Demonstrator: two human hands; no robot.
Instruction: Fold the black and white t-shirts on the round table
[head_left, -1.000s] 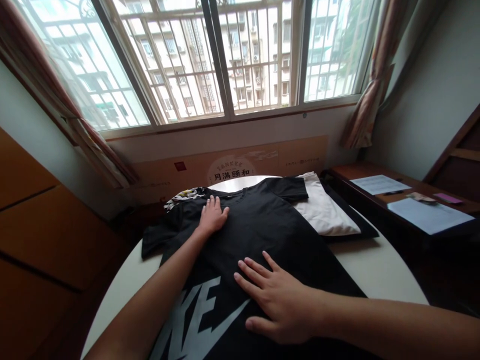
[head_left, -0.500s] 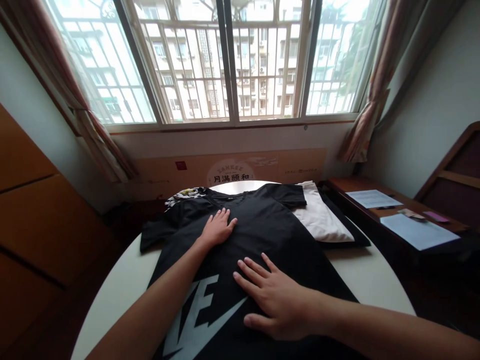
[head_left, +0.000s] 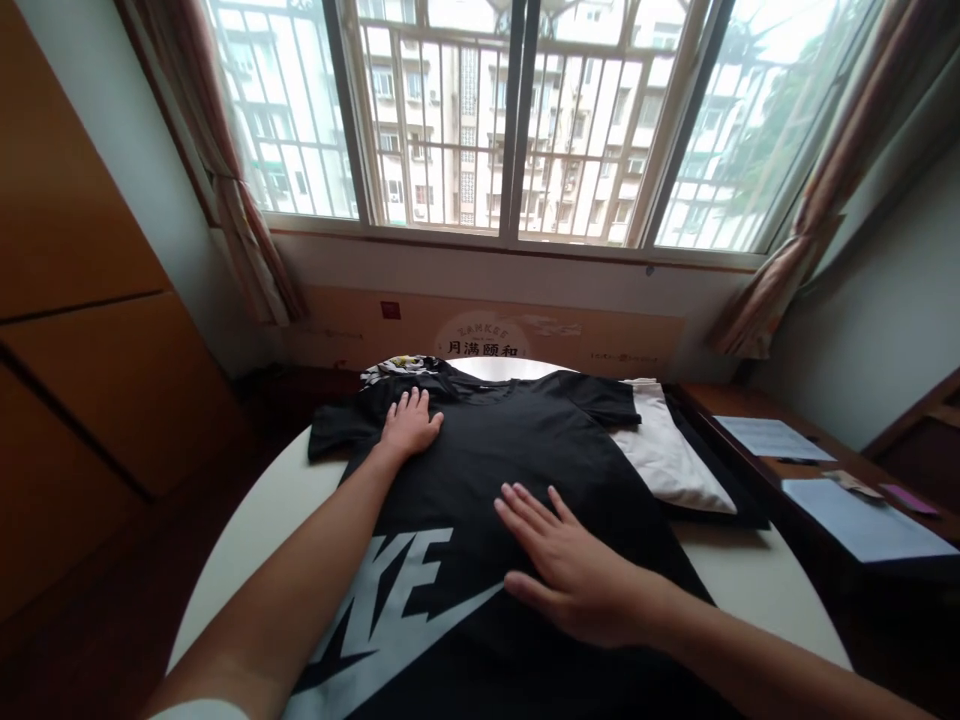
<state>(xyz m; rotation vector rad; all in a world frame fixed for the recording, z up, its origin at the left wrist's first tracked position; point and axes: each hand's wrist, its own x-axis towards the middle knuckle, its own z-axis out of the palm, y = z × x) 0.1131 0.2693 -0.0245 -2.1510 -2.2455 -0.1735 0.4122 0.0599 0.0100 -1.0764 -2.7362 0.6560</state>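
Black T-shirt lies flat on the round table. It looks soft and light; I'd take it by the sleeves. My left hand and right hand are open, fingers spread wide, gripping nothing.

A black T-shirt bears a large pale grey Nike logo; white cloth lies right, yellow-and-white patterned fabric far left.
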